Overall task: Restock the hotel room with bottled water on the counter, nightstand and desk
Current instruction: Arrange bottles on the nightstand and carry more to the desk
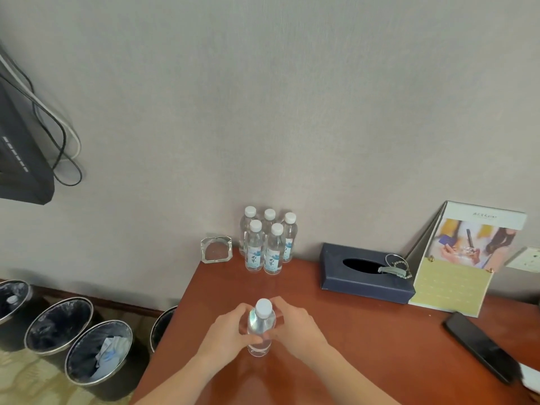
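one water bottle [261, 327] stands upright on the desk [365, 346], clasped by the left hand [230, 331] and right hand [292, 323] from either side. five more bottles [267, 241] stand grouped at the wall, beside a glass ashtray [216, 249].

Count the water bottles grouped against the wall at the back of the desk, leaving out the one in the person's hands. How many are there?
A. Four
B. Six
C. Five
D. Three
C. The cluster of bottles by the wall shows five white caps, three behind and two in front, apart from the bottle gripped between the left hand and right hand nearer the camera.
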A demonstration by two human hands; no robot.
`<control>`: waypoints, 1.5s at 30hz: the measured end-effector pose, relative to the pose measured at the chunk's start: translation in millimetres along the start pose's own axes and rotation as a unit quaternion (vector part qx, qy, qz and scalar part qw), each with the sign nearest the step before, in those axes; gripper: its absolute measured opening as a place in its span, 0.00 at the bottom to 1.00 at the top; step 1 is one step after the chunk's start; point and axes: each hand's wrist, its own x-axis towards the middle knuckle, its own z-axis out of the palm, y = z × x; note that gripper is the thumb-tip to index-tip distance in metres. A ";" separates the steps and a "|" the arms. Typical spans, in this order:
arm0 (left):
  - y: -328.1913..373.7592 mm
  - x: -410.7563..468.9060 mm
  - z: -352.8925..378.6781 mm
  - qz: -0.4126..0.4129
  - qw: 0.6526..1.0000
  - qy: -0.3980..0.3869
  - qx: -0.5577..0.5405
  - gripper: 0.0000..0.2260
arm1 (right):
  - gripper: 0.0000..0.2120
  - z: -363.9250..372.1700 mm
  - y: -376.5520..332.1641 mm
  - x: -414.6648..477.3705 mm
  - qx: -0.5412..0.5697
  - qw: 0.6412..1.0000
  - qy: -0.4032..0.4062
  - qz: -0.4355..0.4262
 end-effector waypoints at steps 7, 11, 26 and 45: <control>13.5 26.5 -25.2 0.027 1.000 0.015 -0.001 0.20 | 0.25 -21.3 -8.6 25.6 0.035 0.999 0.027 -0.022; 27.1 48.6 -40.0 0.035 0.999 0.033 0.017 0.21 | 0.28 -37.1 -17.9 46.1 0.029 0.998 0.049 -0.029; 2.8 125.6 -37.8 0.020 0.999 -0.029 -0.041 0.25 | 0.14 -62.9 -24.5 124.9 0.026 0.998 -0.002 -0.053; 3.4 151.2 -19.6 0.006 0.991 0.112 -0.069 0.20 | 0.12 -78.7 -28.6 140.9 -0.062 0.986 0.071 -0.137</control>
